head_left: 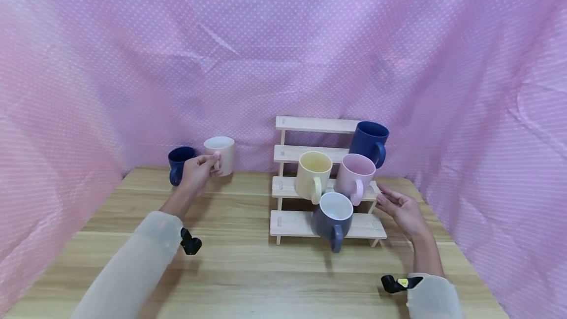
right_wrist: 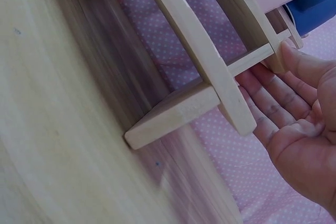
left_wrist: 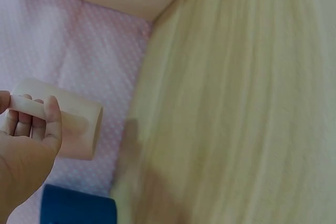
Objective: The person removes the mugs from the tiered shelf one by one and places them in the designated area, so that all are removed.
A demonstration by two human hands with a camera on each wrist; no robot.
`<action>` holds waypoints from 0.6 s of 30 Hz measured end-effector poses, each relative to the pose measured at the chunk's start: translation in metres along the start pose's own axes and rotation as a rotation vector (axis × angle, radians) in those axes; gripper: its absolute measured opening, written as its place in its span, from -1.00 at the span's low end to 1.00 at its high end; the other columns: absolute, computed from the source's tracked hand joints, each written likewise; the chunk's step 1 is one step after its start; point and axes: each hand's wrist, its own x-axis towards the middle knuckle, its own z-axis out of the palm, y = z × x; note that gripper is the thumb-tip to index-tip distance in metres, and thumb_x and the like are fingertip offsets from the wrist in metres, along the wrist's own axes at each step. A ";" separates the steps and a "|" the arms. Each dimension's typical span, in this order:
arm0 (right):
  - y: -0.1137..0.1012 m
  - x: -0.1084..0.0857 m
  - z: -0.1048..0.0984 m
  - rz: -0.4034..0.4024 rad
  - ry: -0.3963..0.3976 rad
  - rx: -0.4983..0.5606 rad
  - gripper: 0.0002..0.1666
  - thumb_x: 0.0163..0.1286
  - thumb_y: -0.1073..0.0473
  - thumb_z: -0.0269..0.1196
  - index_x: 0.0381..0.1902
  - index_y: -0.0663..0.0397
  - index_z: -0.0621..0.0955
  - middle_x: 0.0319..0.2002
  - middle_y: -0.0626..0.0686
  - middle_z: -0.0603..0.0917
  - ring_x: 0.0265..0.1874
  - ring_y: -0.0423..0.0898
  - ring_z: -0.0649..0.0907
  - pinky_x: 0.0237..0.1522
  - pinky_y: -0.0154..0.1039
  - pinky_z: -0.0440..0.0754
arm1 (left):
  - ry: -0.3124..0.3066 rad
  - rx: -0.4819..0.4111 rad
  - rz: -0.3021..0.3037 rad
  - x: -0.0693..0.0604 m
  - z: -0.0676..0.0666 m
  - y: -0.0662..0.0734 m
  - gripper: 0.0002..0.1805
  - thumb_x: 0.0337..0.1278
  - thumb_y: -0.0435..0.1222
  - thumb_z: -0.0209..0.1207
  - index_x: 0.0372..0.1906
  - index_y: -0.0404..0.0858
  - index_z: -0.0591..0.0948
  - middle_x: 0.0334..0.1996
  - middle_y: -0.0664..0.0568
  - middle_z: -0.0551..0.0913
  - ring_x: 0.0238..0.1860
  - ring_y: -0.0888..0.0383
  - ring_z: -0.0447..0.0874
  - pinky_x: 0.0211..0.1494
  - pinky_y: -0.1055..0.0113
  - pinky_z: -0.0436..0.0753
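At the back left, my left hand pinches the handle of a pale pink-white mug; in the left wrist view the fingers curl round the handle of that mug. My right hand touches the right end of a tiered wooden rack. The right wrist view shows the thumb on the rack's edge and the fingers extended beneath it. On the rack stand a yellow mug and a pink mug side by side, a grey mug on the lowest step, and a dark blue mug higher at the right.
Another dark blue mug stands just left of my left hand, against the cloth. A pink dotted cloth hangs behind and at both sides of the wooden table.
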 end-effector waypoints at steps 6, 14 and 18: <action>0.003 0.001 0.003 -0.013 -0.002 0.016 -0.27 0.54 0.23 0.24 0.46 0.54 0.25 -0.11 -0.20 0.74 -0.09 -0.29 0.74 0.05 -0.36 0.68 | 0.038 0.044 0.031 0.000 -0.012 -0.018 -0.56 0.48 -0.16 0.19 -0.01 -0.56 0.59 -0.30 0.04 0.61 -0.23 0.25 0.65 0.09 0.26 0.74; 0.002 0.000 0.003 -0.021 -0.006 0.001 -0.28 0.55 0.22 0.23 0.45 0.54 0.25 -0.10 -0.25 0.74 -0.08 -0.29 0.74 0.04 -0.38 0.68 | 0.066 0.055 0.049 -0.001 -0.020 -0.035 -0.51 0.47 -0.14 0.21 0.02 -0.59 0.56 -0.25 0.04 0.61 -0.21 0.25 0.61 0.12 0.22 0.73; 0.000 -0.001 0.002 -0.018 -0.002 -0.032 -0.29 0.56 0.19 0.22 0.46 0.50 0.26 -0.09 -0.27 0.73 -0.07 -0.28 0.74 0.05 -0.37 0.68 | 0.070 0.075 0.071 0.000 -0.022 -0.039 -0.47 0.45 -0.08 0.21 0.02 -0.58 0.57 -0.28 0.08 0.60 -0.24 0.26 0.62 0.09 0.24 0.74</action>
